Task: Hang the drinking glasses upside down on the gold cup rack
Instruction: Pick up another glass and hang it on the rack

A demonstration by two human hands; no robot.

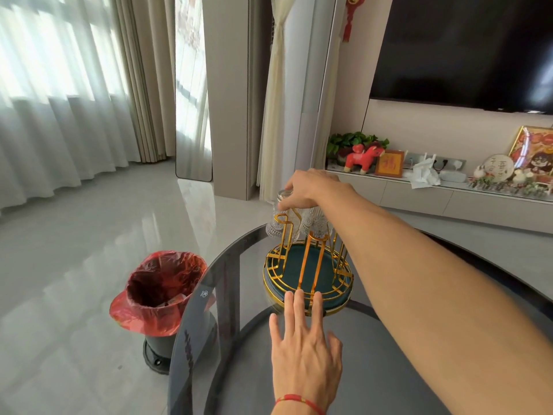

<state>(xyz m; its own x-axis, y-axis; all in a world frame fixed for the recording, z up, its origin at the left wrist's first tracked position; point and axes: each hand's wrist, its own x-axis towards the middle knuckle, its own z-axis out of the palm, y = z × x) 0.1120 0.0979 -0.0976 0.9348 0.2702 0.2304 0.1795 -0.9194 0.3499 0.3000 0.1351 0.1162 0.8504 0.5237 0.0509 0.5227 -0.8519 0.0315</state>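
Observation:
The gold cup rack (308, 262) with a dark green round base stands on the round glass table (239, 369). My right hand (311, 188) reaches over its far side and grips the base of an upside-down clear glass (281, 220) that sits over a gold prong at the rack's far left. A second upside-down glass (318, 224) hangs beside it, to the right. My left hand (302, 339) lies flat with fingers spread, its fingertips touching the near rim of the rack's base. It wears a red string at the wrist.
A bin lined with a red bag (158, 295) stands on the floor left of the table. A low TV cabinet (449, 199) with ornaments runs along the right wall under a television (466, 49). Curtains and a standing mirror (193, 85) are at the back.

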